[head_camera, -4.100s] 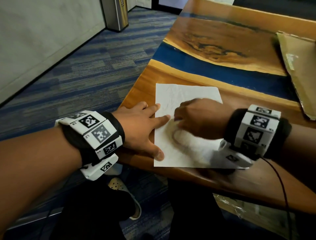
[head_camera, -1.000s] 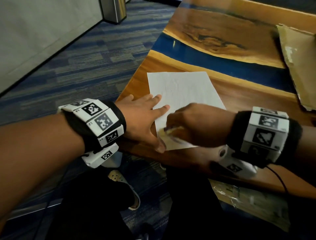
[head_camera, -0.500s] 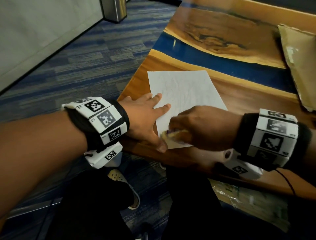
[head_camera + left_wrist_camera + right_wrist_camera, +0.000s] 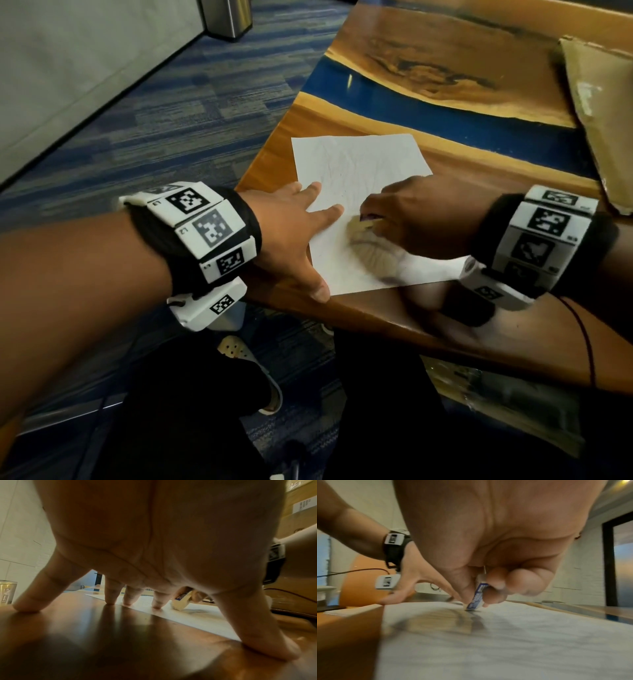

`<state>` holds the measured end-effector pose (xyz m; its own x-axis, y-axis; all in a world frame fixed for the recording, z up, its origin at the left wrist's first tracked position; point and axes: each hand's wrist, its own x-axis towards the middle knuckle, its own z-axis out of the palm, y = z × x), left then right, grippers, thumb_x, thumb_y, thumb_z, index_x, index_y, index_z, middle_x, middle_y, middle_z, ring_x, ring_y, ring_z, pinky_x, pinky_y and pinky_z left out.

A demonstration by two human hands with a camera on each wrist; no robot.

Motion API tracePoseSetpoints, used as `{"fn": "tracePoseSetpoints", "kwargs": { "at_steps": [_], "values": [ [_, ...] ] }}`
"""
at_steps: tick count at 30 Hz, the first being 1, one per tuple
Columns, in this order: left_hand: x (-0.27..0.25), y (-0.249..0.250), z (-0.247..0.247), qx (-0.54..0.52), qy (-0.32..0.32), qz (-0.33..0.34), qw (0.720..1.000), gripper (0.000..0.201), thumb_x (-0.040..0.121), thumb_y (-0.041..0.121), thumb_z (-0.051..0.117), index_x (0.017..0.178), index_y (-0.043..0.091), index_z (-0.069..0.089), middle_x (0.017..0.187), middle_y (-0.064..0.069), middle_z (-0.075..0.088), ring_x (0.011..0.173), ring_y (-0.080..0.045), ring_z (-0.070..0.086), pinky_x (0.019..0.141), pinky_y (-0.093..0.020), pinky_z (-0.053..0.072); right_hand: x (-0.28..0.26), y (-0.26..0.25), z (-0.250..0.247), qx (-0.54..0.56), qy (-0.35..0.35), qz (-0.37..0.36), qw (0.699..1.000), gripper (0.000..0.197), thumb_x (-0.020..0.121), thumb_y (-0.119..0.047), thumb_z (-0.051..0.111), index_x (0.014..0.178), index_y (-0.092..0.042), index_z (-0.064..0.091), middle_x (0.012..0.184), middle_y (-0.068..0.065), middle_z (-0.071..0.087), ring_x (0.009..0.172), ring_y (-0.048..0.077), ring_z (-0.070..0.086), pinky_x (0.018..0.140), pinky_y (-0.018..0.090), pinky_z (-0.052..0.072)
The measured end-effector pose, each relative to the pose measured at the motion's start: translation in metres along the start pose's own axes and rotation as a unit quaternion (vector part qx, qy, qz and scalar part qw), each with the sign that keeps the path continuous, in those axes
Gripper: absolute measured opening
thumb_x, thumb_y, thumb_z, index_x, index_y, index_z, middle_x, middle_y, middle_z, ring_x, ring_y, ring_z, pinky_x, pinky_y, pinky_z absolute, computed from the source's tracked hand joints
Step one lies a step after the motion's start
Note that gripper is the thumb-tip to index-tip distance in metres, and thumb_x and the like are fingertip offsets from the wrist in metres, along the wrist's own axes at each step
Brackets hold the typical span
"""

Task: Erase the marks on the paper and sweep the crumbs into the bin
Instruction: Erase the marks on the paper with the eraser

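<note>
A white sheet of paper (image 4: 356, 171) lies near the front left corner of the wooden table (image 4: 394, 329), with faint pencil marks on it. My left hand (image 4: 294, 233) is spread flat, fingertips (image 4: 157, 605) pressing the paper's left edge (image 4: 197, 620), thumb on the wood. My right hand (image 4: 411, 219) pinches a cream eraser (image 4: 359, 228) in a blue sleeve (image 4: 476, 596) and presses its tip on the paper (image 4: 505, 642). The eraser (image 4: 181, 600) is motion-blurred in the head view. Crumbs are too small to make out.
A flattened cardboard piece (image 4: 603, 113) lies at the table's right. A metal bin (image 4: 227, 17) stands on the carpet at the far left. A blue resin strip (image 4: 445, 116) crosses the table behind the paper. My legs and a shoe (image 4: 250, 377) are below the table edge.
The view shifted, so more of the paper's near part shows. My right hand keeps rubbing the eraser, now further up from the paper's near edge. My left hand stays pressed on the left edge.
</note>
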<state>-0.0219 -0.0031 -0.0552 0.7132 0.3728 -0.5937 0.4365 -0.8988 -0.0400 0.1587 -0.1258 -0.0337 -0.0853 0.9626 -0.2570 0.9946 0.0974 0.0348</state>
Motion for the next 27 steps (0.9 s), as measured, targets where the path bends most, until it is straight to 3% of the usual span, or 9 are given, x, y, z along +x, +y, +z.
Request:
{"fn": "tracePoseSetpoints", "kwargs": {
  "at_steps": [4,8,9,13,17,19,22,25,27],
  "values": [
    [0.001,-0.001,-0.001,0.000,-0.006,0.001,1.000,0.142,0.049,0.098,0.057,0.154,0.043,-0.020,0.166,-0.001,-0.026,0.154,-0.027,-0.016,0.120,-0.061,0.019,-0.010,-0.033,0.006,0.028,-0.025,-0.155,0.987,0.034,0.103,-0.042,0.044,0.133,-0.030,0.055,0.111,-0.006,0.062,0.091,0.015,0.062,0.079,0.035,0.056],
    [0.000,0.001,-0.003,0.009,-0.010,-0.002,1.000,0.139,0.052,0.096,0.058,0.155,0.042,-0.020,0.165,-0.001,-0.027,0.154,-0.028,-0.016,0.120,-0.061,0.017,0.002,0.003,0.001,-0.012,-0.002,-0.019,1.000,0.036,0.104,-0.042,0.041,0.135,-0.029,0.054,0.120,-0.002,0.064,0.102,0.022,0.063,0.085,0.037,0.055],
    [0.000,0.002,-0.003,0.009,-0.010,-0.003,1.000,0.139,0.053,0.096,0.058,0.155,0.042,-0.020,0.165,0.000,-0.027,0.154,-0.027,-0.016,0.120,-0.061,0.017,0.001,0.003,0.002,-0.011,0.007,-0.027,1.000,0.035,0.104,-0.041,0.042,0.134,-0.028,0.054,0.119,-0.001,0.064,0.100,0.021,0.063,0.084,0.036,0.055],
    [0.000,0.002,-0.004,0.006,-0.019,-0.004,1.000,0.141,0.051,0.096,0.058,0.154,0.043,-0.022,0.165,0.001,-0.029,0.154,-0.027,-0.017,0.121,-0.060,0.017,-0.010,-0.026,0.009,0.027,-0.032,-0.180,0.983,0.033,0.102,-0.041,0.046,0.133,-0.030,0.055,0.108,-0.005,0.062,0.090,0.018,0.063,0.079,0.037,0.056],
    [0.000,0.003,-0.004,0.011,-0.021,-0.005,1.000,0.138,0.053,0.094,0.058,0.153,0.043,-0.022,0.164,0.001,-0.030,0.154,-0.028,-0.018,0.120,-0.062,0.017,0.002,0.006,0.002,-0.010,-0.007,-0.060,0.998,0.035,0.104,-0.041,0.042,0.134,-0.028,0.055,0.117,-0.001,0.065,0.098,0.021,0.063,0.085,0.039,0.056],
    [0.001,0.002,-0.003,0.012,-0.020,-0.005,1.000,0.139,0.052,0.095,0.058,0.153,0.043,-0.023,0.164,0.001,-0.030,0.154,-0.027,-0.018,0.120,-0.062,0.018,-0.003,-0.003,0.003,0.000,-0.012,-0.087,0.996,0.037,0.104,-0.040,0.042,0.137,-0.029,0.053,0.119,-0.004,0.063,0.099,0.018,0.063,0.084,0.035,0.056],
    [0.002,0.002,-0.003,0.016,-0.023,-0.008,1.000,0.140,0.051,0.097,0.057,0.151,0.044,-0.025,0.164,0.001,-0.031,0.153,-0.026,-0.019,0.120,-0.062,0.020,-0.009,-0.026,0.006,0.028,-0.031,-0.189,0.981,0.038,0.103,-0.044,0.042,0.136,-0.030,0.054,0.113,-0.007,0.062,0.094,0.015,0.064,0.082,0.032,0.055],
    [0.003,0.001,-0.002,0.017,-0.019,-0.004,1.000,0.136,0.050,0.098,0.055,0.149,0.050,-0.025,0.164,0.002,-0.031,0.154,-0.026,-0.018,0.119,-0.063,0.020,0.002,0.004,0.000,0.008,-0.019,-0.078,0.997,0.036,0.104,-0.041,0.041,0.133,-0.027,0.056,0.117,-0.002,0.066,0.099,0.019,0.064,0.087,0.038,0.056],
    [0.003,0.001,-0.001,0.020,-0.017,0.000,1.000,0.132,0.049,0.099,0.054,0.146,0.056,-0.025,0.164,0.002,-0.029,0.154,-0.028,-0.018,0.117,-0.063,0.021,0.001,0.005,0.002,-0.017,0.004,-0.068,0.998,0.036,0.103,-0.038,0.041,0.134,-0.025,0.055,0.120,0.001,0.065,0.099,0.022,0.064,0.085,0.039,0.057]
  ]
}}
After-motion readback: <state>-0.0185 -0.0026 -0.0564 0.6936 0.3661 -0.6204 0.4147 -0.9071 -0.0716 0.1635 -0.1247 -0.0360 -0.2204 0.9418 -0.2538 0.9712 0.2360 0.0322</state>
